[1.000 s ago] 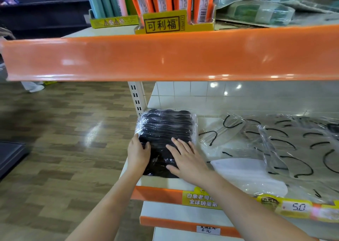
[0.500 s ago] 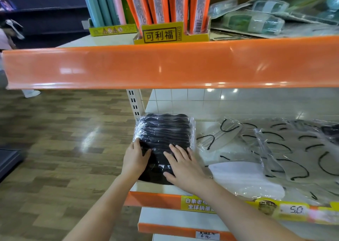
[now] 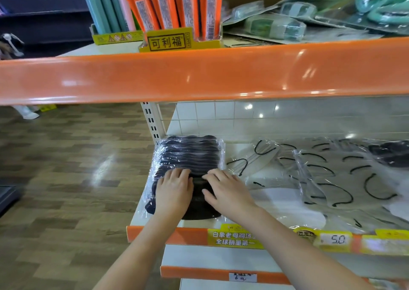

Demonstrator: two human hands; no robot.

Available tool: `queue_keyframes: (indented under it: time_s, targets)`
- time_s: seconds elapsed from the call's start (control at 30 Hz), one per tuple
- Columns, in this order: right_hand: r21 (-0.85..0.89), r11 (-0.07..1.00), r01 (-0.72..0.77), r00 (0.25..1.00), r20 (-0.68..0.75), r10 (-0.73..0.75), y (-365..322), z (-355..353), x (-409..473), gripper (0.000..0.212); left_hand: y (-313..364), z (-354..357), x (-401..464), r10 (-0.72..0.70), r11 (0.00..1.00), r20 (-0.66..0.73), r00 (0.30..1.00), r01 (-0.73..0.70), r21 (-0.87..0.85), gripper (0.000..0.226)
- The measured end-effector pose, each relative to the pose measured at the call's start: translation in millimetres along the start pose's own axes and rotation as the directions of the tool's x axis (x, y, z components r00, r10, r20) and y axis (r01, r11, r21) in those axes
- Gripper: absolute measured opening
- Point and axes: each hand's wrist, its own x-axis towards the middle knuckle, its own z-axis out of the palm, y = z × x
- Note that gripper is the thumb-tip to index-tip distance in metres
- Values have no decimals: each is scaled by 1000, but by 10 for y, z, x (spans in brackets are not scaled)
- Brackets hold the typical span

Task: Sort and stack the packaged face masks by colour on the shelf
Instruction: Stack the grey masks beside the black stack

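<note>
A stack of black face masks [image 3: 190,155] in clear wrappers lies at the left end of the white shelf [image 3: 221,223]. My left hand [image 3: 173,192] rests flat on the stack's near left part. My right hand [image 3: 228,192] lies flat on its near right part, fingers spread. Both palms press down on the top packet and neither grips it. To the right, white masks with black ear loops [image 3: 327,174] lie loose and overlapping in clear bags. One dark packet [image 3: 391,155] sits at the far right.
An orange shelf lip [image 3: 199,75] hangs just above the hands. The upper shelf holds orange and teal packs in a yellow display box [image 3: 170,41] and green packaged items [image 3: 276,26]. Wooden floor [image 3: 66,179] lies left. Price labels [image 3: 332,240] line the front edge.
My left hand slid from the stack's left edge onto its top. Both hands moved slightly further in over the black packets. The view tilted down.
</note>
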Motion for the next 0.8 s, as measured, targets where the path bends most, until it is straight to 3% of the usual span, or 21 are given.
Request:
queue_keyframes:
  time_s: [0.13, 0.23, 0.4, 0.5, 0.6, 0.8]
  targets:
    - [-3, 998, -69, 998, -7, 69, 277, -121, -169, 44, 335, 20, -29, 74, 997, 13, 997, -73, -25, 8]
    - [-45, 993, -113, 990, -88, 108, 467, -201, -312, 50, 615, 49, 4, 121, 991, 33, 992, -119, -53, 12]
    - [-24, 979, -204, 966, -167, 197, 844, -305, -609, 38, 1107, 140, 68, 202, 976, 96, 975, -192, -102, 8]
    - [4, 969, -248, 948, -203, 244, 1092, -401, -784, 35, 1462, 175, 115, 220, 972, 126, 967, -207, -109, 30]
    - [41, 960, -277, 928, -247, 278, 1308, -534, -973, 30, 1841, 196, 143, 241, 969, 198, 950, -225, -102, 28]
    - [74, 950, -302, 909, -277, 310, 1803, -739, -1369, 30, 2513, 326, 145, 306, 943, 155, 939, -276, -185, 31]
